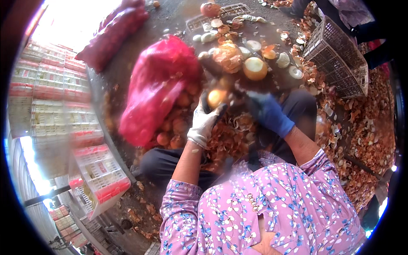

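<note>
My left hand point(201, 122), in a white glove with dark fingertips, is closed around a yellow-brown onion point(217, 97). To its right is my right hand point(271, 111) in a blue glove; its fingers are smeared by motion, so whether it grips anything cannot be made out. Just beyond the hands lie a larger onion with a pale cut top point(255, 69) and a crumpled brown onion skin point(228, 57). A pink-red mesh sack point(158, 80) slumps to the left, with several onions point(163, 138) spilling from its open side.
Loose peels point(238, 131) cover the ground between my legs. A grey plastic crate point(333, 59) stands tilted at the far right, beside another person's dark-clothed legs point(376, 55). White and red crates point(104, 174) are stacked along the left. Another full sack point(112, 38) lies behind the pink one.
</note>
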Demonstrator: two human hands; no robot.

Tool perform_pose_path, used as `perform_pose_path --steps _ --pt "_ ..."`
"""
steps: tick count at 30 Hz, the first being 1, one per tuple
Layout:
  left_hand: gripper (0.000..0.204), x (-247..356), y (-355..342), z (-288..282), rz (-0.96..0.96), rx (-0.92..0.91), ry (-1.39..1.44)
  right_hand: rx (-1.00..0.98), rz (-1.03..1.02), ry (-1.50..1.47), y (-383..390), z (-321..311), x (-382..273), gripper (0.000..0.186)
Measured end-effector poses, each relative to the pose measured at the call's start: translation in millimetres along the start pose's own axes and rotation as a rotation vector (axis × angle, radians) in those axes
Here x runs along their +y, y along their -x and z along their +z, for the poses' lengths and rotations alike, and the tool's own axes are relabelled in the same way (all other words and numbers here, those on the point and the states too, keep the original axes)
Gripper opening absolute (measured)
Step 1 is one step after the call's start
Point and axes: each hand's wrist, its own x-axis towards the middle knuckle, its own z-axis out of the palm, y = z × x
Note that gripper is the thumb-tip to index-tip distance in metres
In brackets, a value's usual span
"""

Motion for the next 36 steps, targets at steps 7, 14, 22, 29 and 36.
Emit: perform_pose_path --steps 7,14,22,29,36 --pt "0.038 3 7 -6 -0.025 0.083 -0.703 -0.201 -0.112 0.355 22 8 -8 0.021" --pt "0.026 -17 -8 -27 -0.165 0.124 -0.579 -0.303 -0.044 0.500 25 -9 -24 0.023" --pt "0.027 -6 -2 -19 -0.087 0.087 -0.364 -0.371 0.048 0.508 24 -23 -43 0.018" --pt "0.039 -11 -6 -15 -0.107 0.105 -0.391 -0.336 0.068 0.400 -16 21 -17 0.019" --pt "0.057 4 1 -9 -0.042 0.005 -0.222 -0.428 0.249 0.465 -9 2 -35 0.022"
